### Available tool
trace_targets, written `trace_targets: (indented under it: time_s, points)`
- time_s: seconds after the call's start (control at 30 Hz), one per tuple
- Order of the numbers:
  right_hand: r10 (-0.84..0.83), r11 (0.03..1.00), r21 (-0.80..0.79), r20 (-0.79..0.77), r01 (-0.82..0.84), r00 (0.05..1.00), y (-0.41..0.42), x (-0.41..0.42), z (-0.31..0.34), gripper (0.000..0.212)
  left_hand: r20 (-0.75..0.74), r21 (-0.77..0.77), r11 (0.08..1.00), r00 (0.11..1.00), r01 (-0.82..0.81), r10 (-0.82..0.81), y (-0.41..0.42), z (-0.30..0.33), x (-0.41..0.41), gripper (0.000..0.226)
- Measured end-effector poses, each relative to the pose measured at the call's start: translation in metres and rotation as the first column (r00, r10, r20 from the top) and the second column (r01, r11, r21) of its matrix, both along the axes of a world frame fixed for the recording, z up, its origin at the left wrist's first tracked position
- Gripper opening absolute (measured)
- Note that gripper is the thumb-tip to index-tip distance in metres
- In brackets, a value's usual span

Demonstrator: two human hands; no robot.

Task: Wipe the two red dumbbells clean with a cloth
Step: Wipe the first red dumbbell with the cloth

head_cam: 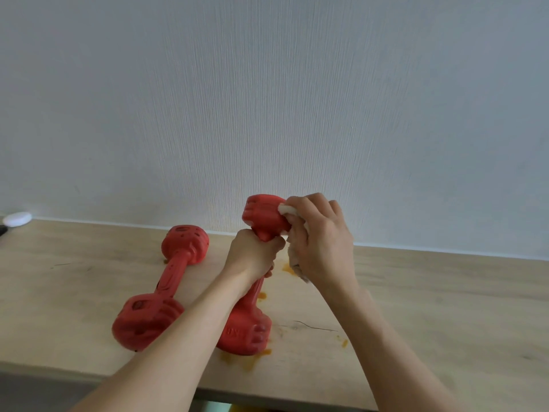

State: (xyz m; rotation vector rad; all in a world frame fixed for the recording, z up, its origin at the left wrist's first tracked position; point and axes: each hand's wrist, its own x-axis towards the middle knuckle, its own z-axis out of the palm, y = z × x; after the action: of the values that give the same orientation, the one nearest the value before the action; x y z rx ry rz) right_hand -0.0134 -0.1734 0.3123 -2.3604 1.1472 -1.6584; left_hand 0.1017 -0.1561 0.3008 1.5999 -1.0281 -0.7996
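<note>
- Head view: the left hand (252,257) is curled round the handle of a red dumbbell (255,281), gripping it just below the raised upper head.
- This held dumbbell is tilted, with its lower head resting on the wooden table (445,307) and its upper head lifted toward the wall (267,99).
- The right hand (322,239) holds a whitish cloth (294,260), fingers curled over it, and presses it against the right side of the raised head; a bit of cloth shows above the fingers and more hangs below the palm.
- The second red dumbbell (166,283) lies flat on the table just left of the held one, its near head beside the left forearm; whether they touch cannot be told.
- Orange stains (261,352) mark the tabletop around the held dumbbell's lower head, under the cloth, and farther to the right.
- A small white round object (17,219) sits at the far left edge of the table, by the wall.
</note>
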Motion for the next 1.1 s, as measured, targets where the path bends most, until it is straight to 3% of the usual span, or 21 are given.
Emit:
trace_targets:
  time_s: [0.27,0.33,0.47,0.6,0.77,0.93,1.1]
  points:
    - [0.054,0.962,0.262,0.079,-0.073,0.995,-0.018,-0.015,-0.018,0.024,-0.001,0.002,1.000,1.000,0.029,-0.029,0.003,0.000,0.002,0.024]
    - [0.090,0.963,0.244,0.101,-0.112,0.991,-0.013,-0.010,-0.015,0.022,-0.008,0.004,1.000,1.000,0.028,-0.028,0.003,0.001,0.003,0.022]
    - [0.095,0.995,0.039,-0.043,-0.093,0.995,0.002,0.001,-0.006,0.019,-0.027,0.008,1.000,0.999,0.020,-0.020,0.003,0.003,0.003,0.019]
    - [0.119,0.979,0.163,0.035,-0.123,0.992,-0.009,-0.003,-0.013,0.021,-0.005,0.012,1.000,1.000,0.028,-0.028,0.003,0.001,0.004,0.017]
    - [0.090,0.973,0.210,0.018,-0.091,0.996,-0.011,-0.007,-0.016,0.020,-0.002,0.024,1.000,1.000,0.019,-0.019,0.003,0.001,0.004,0.017]
    - [-0.006,1.000,-0.012,-0.132,0.005,0.991,0.001,0.001,-0.006,0.020,0.007,0.011,1.000,1.000,0.026,-0.026,0.004,0.002,0.001,0.020]
    - [0.072,0.975,0.213,-0.045,-0.061,0.996,-0.004,-0.005,-0.008,0.029,0.024,0.029,0.999,0.999,0.041,-0.042,0.006,0.003,0.001,0.013]
